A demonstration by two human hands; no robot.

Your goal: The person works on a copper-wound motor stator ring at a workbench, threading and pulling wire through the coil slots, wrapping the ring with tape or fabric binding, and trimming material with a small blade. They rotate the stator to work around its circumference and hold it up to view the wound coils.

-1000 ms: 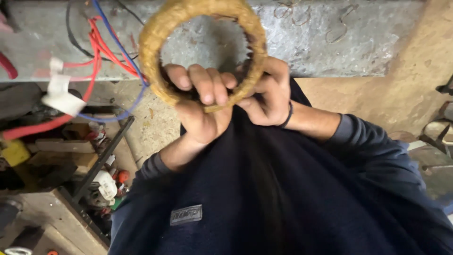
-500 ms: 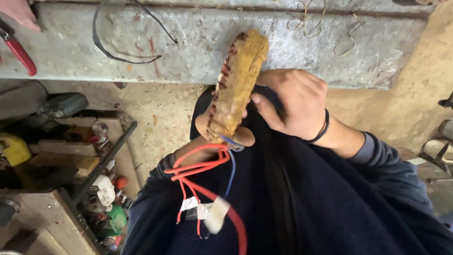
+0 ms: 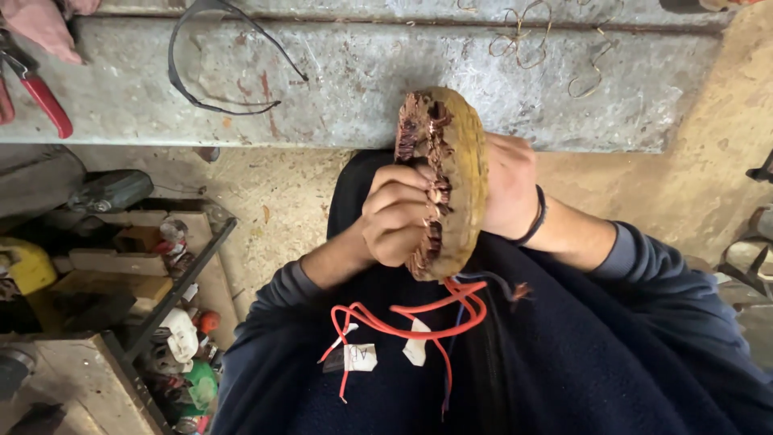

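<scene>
A person seated at a grey metal workbench (image 3: 362,89) grips a ring-shaped copper winding (image 3: 444,181) edge-on at the centre of the frame, its outer band wrapped in yellowish tape and its bare copper strands showing along the near edge. The left hand (image 3: 396,213) is curled into a fist on the coil's 9 o'clock side, fingers hooked over the copper; the right hand (image 3: 509,187) clasps the taped side at 3 o'clock, mostly hidden behind the ring, a dark band on its wrist. Red lead wires (image 3: 419,316) spill from the coil's 6 o'clock point and loop across the dark blue lap, carrying small white paper tags (image 3: 360,357). At 10 o'clock a black cable (image 3: 211,103) lies looped on the bench, and red-handled pliers (image 3: 39,90) rest at the far 9 o'clock edge. Thin wire loops (image 3: 519,42) sit near 1 o'clock. A cluttered shelf (image 3: 173,298) of tools and bottles fills the 8 o'clock corner.
</scene>
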